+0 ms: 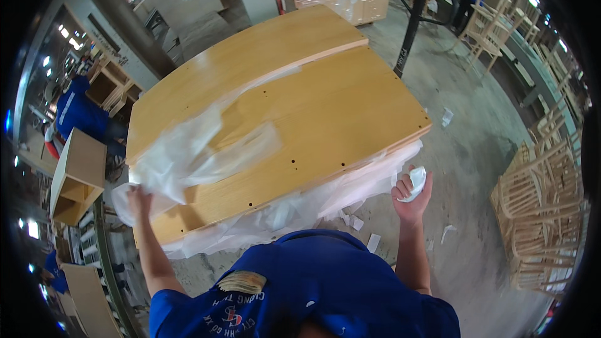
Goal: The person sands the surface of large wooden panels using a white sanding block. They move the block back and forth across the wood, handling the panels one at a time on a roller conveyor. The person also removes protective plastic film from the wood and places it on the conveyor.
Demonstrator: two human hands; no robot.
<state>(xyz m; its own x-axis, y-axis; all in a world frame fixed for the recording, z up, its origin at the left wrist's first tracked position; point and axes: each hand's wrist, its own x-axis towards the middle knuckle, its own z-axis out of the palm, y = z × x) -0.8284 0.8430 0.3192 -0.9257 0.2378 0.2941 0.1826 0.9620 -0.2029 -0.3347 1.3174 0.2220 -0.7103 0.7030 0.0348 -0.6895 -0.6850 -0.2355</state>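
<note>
White lettering (208, 324) is curving upside down around a red-and-white emblem (233, 317) on the blue shirt (350, 275), near seven o'clock; pale handwritten marks (402, 58) are running along the black post (416, 15) between one and two o'clock.

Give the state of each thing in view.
Left hand: closed on wrapping sheet
Wrapping sheet: crumpled, lying across wooden panels
Right hand: curled around white wad
White wad: partly enclosed
Wooden panels: stacked flat
Floor scraps: scattered
Slatted chairs: crowded together
Cabinet: open-fronted

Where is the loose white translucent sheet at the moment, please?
In the head view, the sheet lies crumpled across the left part of the wooden panels, its near-left end in the left hand.
</note>
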